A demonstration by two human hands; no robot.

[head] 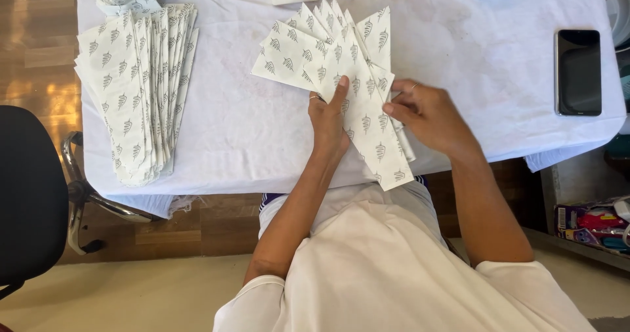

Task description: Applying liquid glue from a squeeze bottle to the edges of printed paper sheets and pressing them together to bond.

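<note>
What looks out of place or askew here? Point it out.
Nothing is spilled or torn. The fanned paper pieces under the left hand and right hand overhang the table edge, and the phone lies near the right edge.

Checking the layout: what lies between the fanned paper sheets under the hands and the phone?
Head view: only bare white tablecloth between the fanned sheets and phone.

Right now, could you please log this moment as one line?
left hand: flat on fanned paper sheets | right hand: pinching sheet edge | second stack: left | phone: right
</note>
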